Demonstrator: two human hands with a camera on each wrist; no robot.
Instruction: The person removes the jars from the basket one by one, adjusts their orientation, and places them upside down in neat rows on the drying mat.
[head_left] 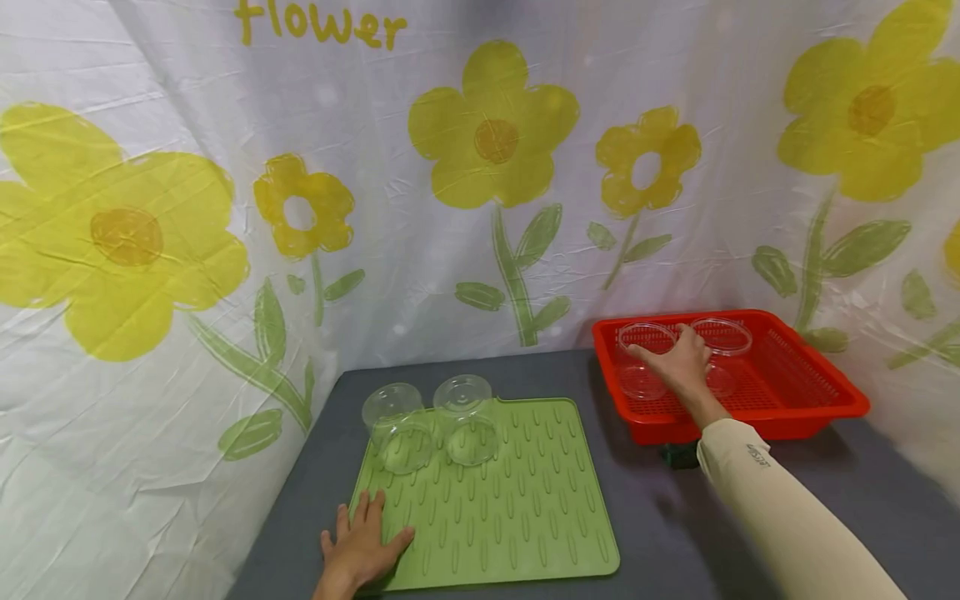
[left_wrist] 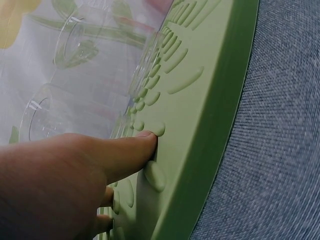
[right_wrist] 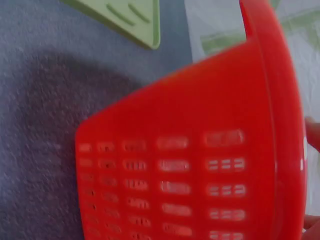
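In the head view my left hand [head_left: 362, 550] rests with spread fingers on the near left corner of a green ridged mat [head_left: 525, 500]; the left wrist view shows the thumb [left_wrist: 132, 152] pressing its surface. Two clear plastic cups, a left one [head_left: 393, 404] and a right one [head_left: 463, 396], stand side by side on the mat's far left part. My right hand [head_left: 681, 367] reaches over the front rim of a red basket [head_left: 810, 425], thumb and fingers apart at a clear cup [head_left: 643, 383]. Whether it touches that cup, I cannot tell. Another clear cup [head_left: 723, 337] is to its right.
A grey cloth-like tabletop [head_left: 637, 533] lies under the mat and basket. A small dark green object [head_left: 678, 455] sits beneath the basket's front edge. Behind the table hangs a white curtain [head_left: 390, 275] with yellow flowers. Slotted basket wall [right_wrist: 175, 165] fills the right wrist view.
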